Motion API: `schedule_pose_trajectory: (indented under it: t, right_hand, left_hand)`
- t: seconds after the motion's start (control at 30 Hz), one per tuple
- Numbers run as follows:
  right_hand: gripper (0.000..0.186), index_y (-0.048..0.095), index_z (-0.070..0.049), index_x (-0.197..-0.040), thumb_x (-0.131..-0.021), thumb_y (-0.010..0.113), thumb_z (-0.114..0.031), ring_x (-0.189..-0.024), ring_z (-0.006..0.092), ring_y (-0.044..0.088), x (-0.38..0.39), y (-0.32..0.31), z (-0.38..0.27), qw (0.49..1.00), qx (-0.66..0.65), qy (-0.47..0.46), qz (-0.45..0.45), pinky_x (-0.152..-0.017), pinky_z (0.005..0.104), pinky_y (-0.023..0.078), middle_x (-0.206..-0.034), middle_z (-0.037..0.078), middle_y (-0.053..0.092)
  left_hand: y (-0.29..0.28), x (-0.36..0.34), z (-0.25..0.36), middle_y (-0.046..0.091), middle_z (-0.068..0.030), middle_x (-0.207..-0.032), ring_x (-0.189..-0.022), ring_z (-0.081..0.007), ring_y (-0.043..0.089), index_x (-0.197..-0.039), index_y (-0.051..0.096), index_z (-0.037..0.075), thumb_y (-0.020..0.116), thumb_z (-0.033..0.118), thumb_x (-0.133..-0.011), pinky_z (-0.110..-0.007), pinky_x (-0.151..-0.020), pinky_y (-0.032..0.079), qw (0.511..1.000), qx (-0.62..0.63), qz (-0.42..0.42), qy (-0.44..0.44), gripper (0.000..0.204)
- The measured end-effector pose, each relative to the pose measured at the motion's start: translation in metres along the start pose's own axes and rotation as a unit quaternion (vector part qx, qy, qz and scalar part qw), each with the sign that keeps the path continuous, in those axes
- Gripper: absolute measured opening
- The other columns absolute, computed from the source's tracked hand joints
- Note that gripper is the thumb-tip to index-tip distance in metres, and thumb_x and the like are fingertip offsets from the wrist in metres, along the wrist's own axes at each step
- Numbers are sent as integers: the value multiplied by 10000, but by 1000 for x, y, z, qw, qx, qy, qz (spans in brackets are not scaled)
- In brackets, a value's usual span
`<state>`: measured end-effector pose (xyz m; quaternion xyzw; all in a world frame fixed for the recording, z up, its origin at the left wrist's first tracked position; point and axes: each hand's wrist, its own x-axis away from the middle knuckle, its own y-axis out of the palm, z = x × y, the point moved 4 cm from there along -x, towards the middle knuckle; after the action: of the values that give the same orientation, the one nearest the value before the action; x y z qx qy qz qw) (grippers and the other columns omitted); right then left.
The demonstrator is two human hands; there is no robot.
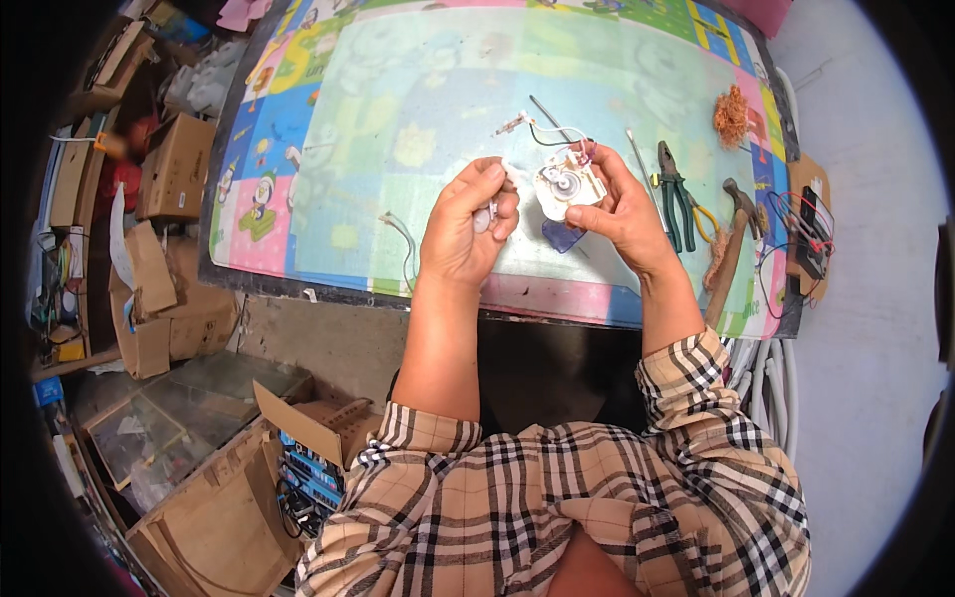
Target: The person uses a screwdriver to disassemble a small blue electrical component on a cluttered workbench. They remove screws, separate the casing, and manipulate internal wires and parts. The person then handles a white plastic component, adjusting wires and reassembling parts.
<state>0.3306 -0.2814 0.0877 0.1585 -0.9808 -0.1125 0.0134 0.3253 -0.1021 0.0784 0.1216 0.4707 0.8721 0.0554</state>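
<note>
Loose thin wires lie on the cartoon-patterned bench, left of the left hand, whose fingers curl around a small pale part. Just beside it, the right hand pinches a white mechanism with a grey disc between thumb and fingers, over a blue piece. Rightward lie green-handled pliers, then a wooden-handled hammer.

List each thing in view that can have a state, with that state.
White mechanism: held in right hand, inner parts exposed
Small white piece: held in left hand
Dark-green pliers: lying down, handles apart
Hammer: lying down
Orange fibre clump: tangled
Lower-left carton: open, flap raised
</note>
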Motion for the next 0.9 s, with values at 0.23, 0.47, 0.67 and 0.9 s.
schedule_pose_trajectory:
  t: [0.23,0.47,0.67,0.9]
  right_hand:
    - [733,342,-26,-1370,-756,741,12,-1003,136,601,0,1,-3,998,38,-40,11,-787,249,521,-1228,105,506]
    - [693,390,-65,-1339,-736,714,42,-903,101,620,2,8,-9,984,158,-66,48,-709,221,501,-1150,93,532]
    - [634,460,-84,-1281,-715,720,30,-719,65,563,1,15,-5,950,290,-87,81,-600,216,475,-1078,85,520]
    - [594,480,-82,-1240,-704,727,-12,-751,180,585,6,29,-13,910,387,-124,81,-627,286,487,-1065,94,555]
  left_hand:
    - [9,3,3,578,-165,-845,-634,-192,552,-979,538,-15,544,118,-878,-244,-385,385,995,54,-78,-30,167]
    - [4,3,-8,552,-23,-663,-526,-67,471,-927,627,1,661,144,-876,-194,-364,265,952,-289,97,-13,155]
    - [12,3,-15,621,-44,-679,-583,-104,530,-888,694,-43,711,140,-806,-259,-531,428,855,-484,111,150,201]
    - [16,6,-17,638,-117,-652,-561,-137,567,-848,688,-43,708,139,-766,-304,-536,458,803,-540,159,198,201]
